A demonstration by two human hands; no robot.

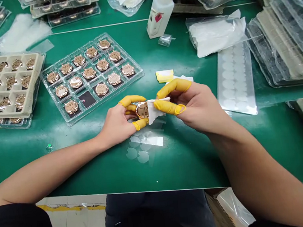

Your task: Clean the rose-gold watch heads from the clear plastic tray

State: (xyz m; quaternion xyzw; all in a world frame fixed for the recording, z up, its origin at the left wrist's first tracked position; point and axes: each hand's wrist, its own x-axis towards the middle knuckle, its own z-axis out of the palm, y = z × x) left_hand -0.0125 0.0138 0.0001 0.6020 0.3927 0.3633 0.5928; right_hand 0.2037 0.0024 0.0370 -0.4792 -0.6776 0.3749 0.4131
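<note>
My left hand (121, 120), with yellow finger cots on its fingertips, grips a rose-gold watch case (141, 110) by its edges, the printed back turned toward me. A white cloth or wipe (154, 112) is pinched in my right hand (190, 100), which also wears yellow finger cots. The wipe lies against the right part of the watch case and hides it. Under the hands, several clear round film pieces (143, 156) lie on the green table. Behind my left hand is a clear tray (96, 107) of similar watch cases, with one compartment holding only a black pad (87, 99).
A cream tray (10, 113) of watch cases stands at the left. At the back are a white plastic bottle (160, 13) and a bag of white wipes (213, 34). A sheet of round stickers (234, 79) and stacked clear trays (282, 42) occupy the right.
</note>
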